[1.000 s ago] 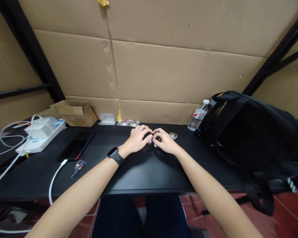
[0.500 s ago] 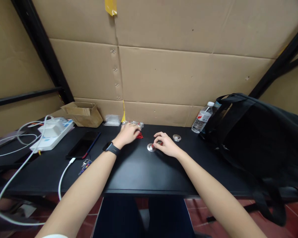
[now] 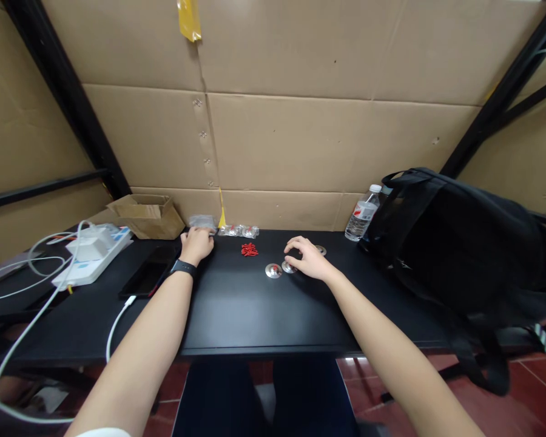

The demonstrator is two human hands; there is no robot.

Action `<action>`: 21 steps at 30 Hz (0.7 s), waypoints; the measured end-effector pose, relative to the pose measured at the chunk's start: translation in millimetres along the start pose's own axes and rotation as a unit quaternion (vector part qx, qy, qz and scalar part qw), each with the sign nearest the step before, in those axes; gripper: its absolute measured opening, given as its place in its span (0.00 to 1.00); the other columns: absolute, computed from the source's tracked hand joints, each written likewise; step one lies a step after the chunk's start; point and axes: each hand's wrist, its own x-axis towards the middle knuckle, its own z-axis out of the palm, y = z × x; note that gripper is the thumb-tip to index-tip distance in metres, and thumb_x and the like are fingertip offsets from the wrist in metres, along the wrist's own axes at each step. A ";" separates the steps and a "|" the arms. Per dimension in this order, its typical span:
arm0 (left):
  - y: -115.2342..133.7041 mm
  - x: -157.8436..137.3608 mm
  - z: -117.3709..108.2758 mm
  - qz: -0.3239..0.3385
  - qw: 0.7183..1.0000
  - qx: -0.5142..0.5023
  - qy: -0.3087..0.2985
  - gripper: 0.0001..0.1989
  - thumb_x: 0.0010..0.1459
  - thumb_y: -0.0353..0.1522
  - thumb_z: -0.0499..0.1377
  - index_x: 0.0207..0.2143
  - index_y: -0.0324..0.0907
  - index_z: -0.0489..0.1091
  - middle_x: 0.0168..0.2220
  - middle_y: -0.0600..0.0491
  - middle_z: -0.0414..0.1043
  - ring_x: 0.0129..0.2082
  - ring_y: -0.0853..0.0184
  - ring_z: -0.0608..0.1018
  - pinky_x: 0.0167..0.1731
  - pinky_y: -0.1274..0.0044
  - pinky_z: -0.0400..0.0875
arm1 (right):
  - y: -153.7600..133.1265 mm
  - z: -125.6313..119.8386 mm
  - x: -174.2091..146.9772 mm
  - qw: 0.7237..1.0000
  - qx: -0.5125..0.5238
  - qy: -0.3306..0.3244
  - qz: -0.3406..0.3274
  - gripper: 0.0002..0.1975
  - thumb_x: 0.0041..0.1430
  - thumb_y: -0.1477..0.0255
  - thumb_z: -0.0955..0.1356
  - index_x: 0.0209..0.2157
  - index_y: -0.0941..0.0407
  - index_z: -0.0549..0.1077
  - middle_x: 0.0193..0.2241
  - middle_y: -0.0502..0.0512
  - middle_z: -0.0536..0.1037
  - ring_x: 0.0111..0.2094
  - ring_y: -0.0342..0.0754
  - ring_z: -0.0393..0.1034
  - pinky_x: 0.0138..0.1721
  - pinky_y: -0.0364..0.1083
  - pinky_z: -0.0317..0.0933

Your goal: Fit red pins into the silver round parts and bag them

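My left hand (image 3: 197, 245) reaches to the back of the black table, its fingers lying on a stack of clear plastic bags (image 3: 202, 222). My right hand (image 3: 308, 258) hovers with curved fingers, thumb and index apart, by a shiny domed metal disc (image 3: 288, 267) that looks like a finger cymbal. Just left of that lies a second disc (image 3: 273, 271) with a bit of red at its centre. Another disc (image 3: 321, 249) is partly hidden behind my right hand. Between my hands sits a small pile of red cords (image 3: 249, 249). Wrapped metal discs (image 3: 239, 230) lie behind it.
A cardboard box (image 3: 150, 215), a white power strip (image 3: 93, 261) with cables, and a dark phone (image 3: 148, 273) are at the left. On the right stand a water bottle (image 3: 363, 213) and a large black backpack (image 3: 455, 267). A cardboard wall (image 3: 282, 145) closes off the back.
My left hand has moved left from the red cords and wrapped discs to the plastic bags, uncovering the cords. My right hand has shifted slightly off the discs, so the second disc shows fully.
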 end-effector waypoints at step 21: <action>153.9 -66.2 -12.1 0.403 0.912 -0.082 -0.013 0.28 0.63 0.23 0.52 0.64 0.51 0.63 0.64 0.50 0.67 0.64 0.57 0.63 0.55 0.63 0.55 | 8.4 -10.1 -1.1 0.993 -0.021 -0.115 -0.017 0.11 0.53 0.79 0.73 0.40 0.56 0.79 0.34 0.52 0.79 0.31 0.44 0.71 0.36 0.42 0.62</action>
